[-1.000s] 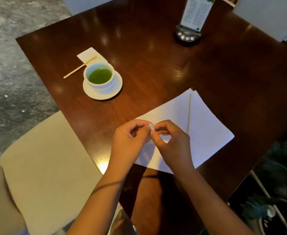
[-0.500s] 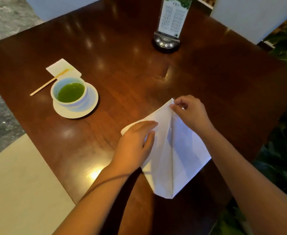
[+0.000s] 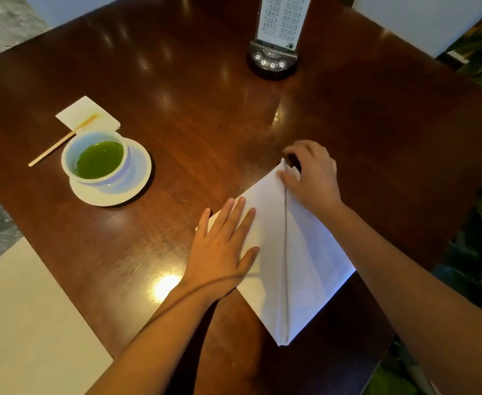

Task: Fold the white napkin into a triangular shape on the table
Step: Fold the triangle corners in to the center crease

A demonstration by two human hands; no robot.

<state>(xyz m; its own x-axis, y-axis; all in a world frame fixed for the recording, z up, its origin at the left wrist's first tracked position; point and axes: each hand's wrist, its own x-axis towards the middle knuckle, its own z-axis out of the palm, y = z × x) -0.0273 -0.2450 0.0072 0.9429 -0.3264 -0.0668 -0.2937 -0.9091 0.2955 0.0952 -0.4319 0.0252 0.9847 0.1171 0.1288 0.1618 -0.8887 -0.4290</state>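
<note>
White paper napkin (image 3: 305, 252), folded with a crease running down its middle, is lying at the near right part of the dark polished wooden table (image 3: 194, 89), its lower point near the table's near edge. The left hand (image 3: 222, 249) is pressing flat on its left flap with fingers spread straight; the right hand (image 3: 311, 175) is pinching the far tip between thumb and curled fingers. Bare wood is lying open beyond it. The white cup of green tea on a saucer (image 3: 105, 166) is sitting well apart to the left. Compared with half a second ago, the left fingers are lying flatter and straighter.
</note>
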